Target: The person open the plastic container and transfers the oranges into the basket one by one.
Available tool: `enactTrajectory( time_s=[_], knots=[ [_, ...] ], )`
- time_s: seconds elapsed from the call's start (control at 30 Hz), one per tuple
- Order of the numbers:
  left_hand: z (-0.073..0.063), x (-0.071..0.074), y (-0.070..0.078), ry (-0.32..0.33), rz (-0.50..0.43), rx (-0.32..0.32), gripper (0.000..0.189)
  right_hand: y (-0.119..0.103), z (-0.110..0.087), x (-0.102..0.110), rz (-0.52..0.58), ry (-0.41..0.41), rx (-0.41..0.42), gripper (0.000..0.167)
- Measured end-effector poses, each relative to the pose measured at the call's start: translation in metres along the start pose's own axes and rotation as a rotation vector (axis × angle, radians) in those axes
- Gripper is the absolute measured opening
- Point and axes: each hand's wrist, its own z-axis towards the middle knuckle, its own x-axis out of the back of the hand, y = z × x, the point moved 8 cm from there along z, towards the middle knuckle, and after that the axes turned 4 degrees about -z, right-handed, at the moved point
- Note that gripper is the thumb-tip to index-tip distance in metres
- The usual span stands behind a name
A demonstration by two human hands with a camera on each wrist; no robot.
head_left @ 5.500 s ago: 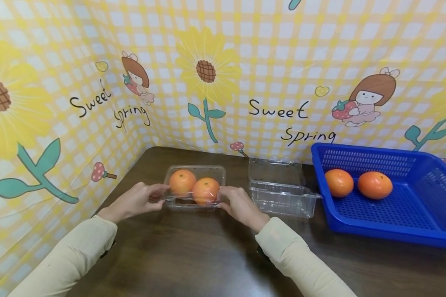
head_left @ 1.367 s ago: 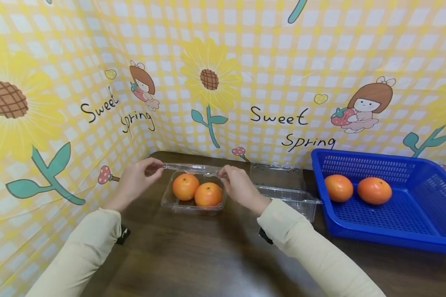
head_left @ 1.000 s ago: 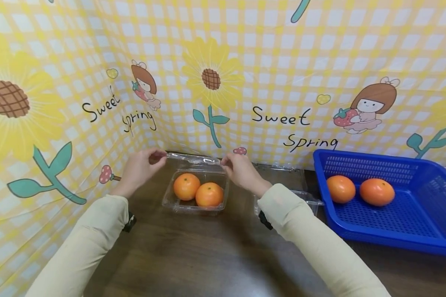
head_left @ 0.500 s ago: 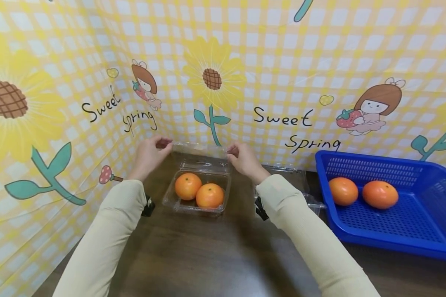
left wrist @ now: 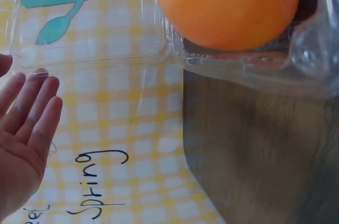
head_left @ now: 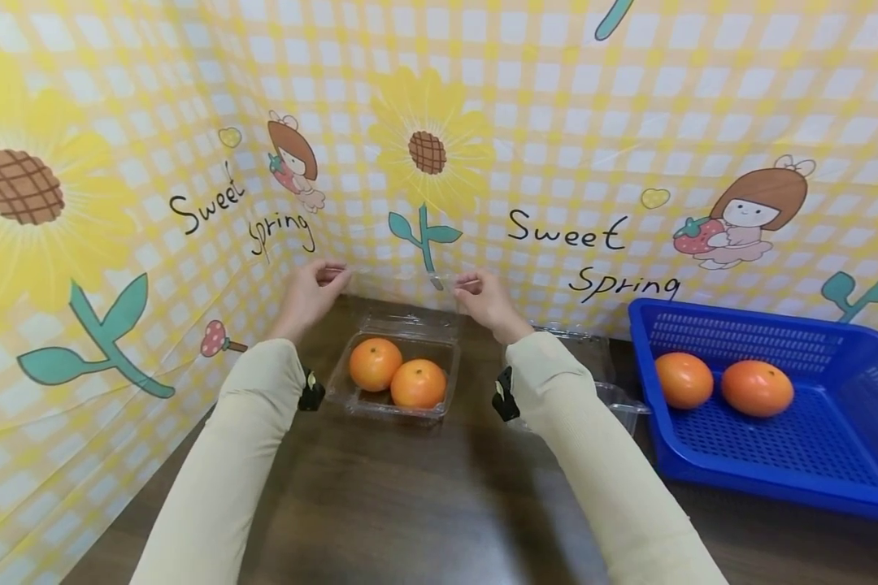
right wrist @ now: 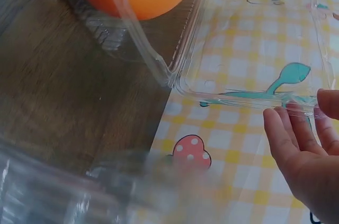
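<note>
A clear plastic clamshell box (head_left: 439, 413) stands on the dark table, its lid (head_left: 406, 284) swung up and back toward the wall cloth. Two oranges, one at left (head_left: 375, 364) and one at right (head_left: 419, 384), sit in its base. My left hand (head_left: 309, 299) pinches the lid's left corner between thumb and fingers; the left wrist view shows those fingers (left wrist: 39, 107) at the lid edge. At the opposite corner, my right hand (head_left: 492, 305) pinches the lid, its thumb (right wrist: 327, 102) on one side. Both hands are raised above the base.
A second clear clamshell box (head_left: 620, 398) sits to the right, partly hidden behind my right forearm. Beyond it stands a blue plastic basket (head_left: 768, 490) with two oranges, one left (head_left: 684, 380) and one right (head_left: 757, 388). Yellow checked cloth (head_left: 527, 122) lines the back and left.
The lid, lying over the oranges at first, has been lifted and swung back to stand raised. Both hands have moved up and away with it; the oranges stay in the base.
</note>
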Motion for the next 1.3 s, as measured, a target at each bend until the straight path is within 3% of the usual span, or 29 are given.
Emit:
enactTrajectory(
  time_s=[0.27, 0.4, 0.57, 0.77, 1.03, 1.3],
  knots=[
    [0.005, -0.011, -0.016, -0.077, -0.026, 0.036, 0.036, 0.011, 0.004, -0.001, 0.168, -0.011, -0.129, 0.029],
    [0.005, -0.013, -0.023, -0.105, 0.023, 0.038, 0.036, 0.015, 0.006, -0.005, 0.211, 0.004, -0.153, 0.032],
    [0.001, -0.018, -0.033, -0.161, 0.072, 0.064, 0.041, 0.023, 0.005, -0.009, 0.209, 0.058, -0.188, 0.035],
    [-0.003, -0.024, -0.04, -0.213, -0.01, 0.045, 0.036, 0.032, 0.002, -0.016, 0.217, 0.056, -0.243, 0.039],
    [-0.015, -0.029, -0.051, -0.347, -0.029, 0.118, 0.043, 0.036, -0.001, -0.02, 0.255, 0.029, -0.261, 0.041],
    [-0.017, -0.034, -0.057, -0.353, -0.029, 0.119, 0.044, 0.042, -0.002, -0.02, 0.239, 0.029, -0.307, 0.043]
  ],
)
